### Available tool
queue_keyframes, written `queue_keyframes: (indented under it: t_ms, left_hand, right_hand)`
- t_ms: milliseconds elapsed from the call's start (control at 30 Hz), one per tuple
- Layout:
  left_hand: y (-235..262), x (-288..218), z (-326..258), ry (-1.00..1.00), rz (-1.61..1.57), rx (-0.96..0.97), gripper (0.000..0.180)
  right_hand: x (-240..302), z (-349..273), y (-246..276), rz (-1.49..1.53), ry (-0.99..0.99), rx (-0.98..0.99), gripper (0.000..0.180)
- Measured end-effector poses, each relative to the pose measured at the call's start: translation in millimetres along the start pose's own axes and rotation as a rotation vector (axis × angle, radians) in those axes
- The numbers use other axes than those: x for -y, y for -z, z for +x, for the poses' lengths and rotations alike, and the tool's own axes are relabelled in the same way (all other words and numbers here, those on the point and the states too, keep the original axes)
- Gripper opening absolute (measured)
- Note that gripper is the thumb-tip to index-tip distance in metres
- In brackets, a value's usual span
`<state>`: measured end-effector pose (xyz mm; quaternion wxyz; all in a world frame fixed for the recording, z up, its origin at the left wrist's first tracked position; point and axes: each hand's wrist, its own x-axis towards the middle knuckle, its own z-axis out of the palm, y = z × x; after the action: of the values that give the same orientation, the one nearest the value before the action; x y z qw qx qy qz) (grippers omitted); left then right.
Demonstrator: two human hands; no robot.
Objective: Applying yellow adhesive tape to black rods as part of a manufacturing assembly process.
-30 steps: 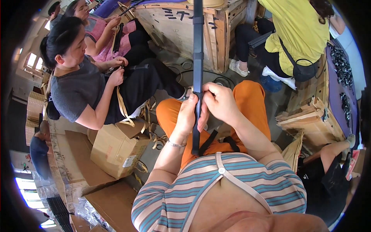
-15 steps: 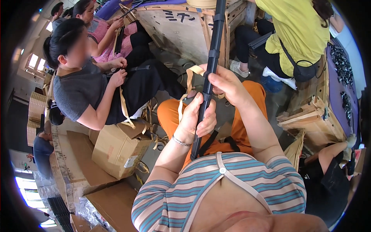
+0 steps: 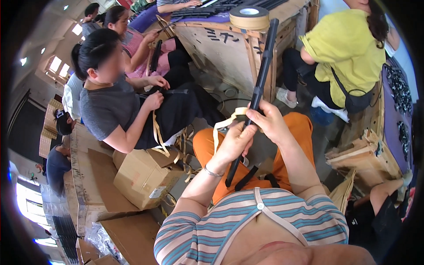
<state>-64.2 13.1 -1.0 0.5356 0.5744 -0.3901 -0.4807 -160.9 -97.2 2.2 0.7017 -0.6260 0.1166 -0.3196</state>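
Observation:
A long black tube (image 3: 266,53) slants up and away from my lap, made of sections of differing width. My left hand (image 3: 234,143) is closed round its lower part. Just above, my right hand (image 3: 267,123) grips the tube, thumb laid along it. A narrow tan strip of tape (image 3: 219,132) loops beside the tube at my right fingers, and its loose end hangs past my left hand. Whether the strip sticks to the tube is hidden by my fingers. The tube's lower end shows below my left hand, over my orange trousers (image 3: 205,143).
A tape roll (image 3: 249,21) lies on the wooden crate (image 3: 212,48) ahead. Co-workers sit at left, one in a grey shirt (image 3: 104,104), and another in yellow (image 3: 349,48) at right. An open cardboard box (image 3: 141,176) stands left, a wooden bench (image 3: 366,145) right.
The tube has tilted further right at its top, its far end now in view. My hands have shifted lower and to the right. The view has tilted up, bringing in the tape roll.

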Motion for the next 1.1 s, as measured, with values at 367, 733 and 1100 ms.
queue_keyframes:
  t_ms: [367, 733, 1100]
  left_hand:
    - [-6, 10, 3, 0.062, 0.020, 0.009, 0.024]
    - [15, 41, -31, 0.003, -0.230, 0.102, 0.024]
    - [13, 19, -19, -0.068, -0.392, -0.238, 0.018]
  right_hand:
    - [-13, -3, 6, -0.004, -0.035, 0.001, 0.023]
    - [13, -5, 20, 0.097, 0.099, 0.187, 0.031]
    - [-31, -43, -6, -0.078, 0.027, 0.400, 0.038]
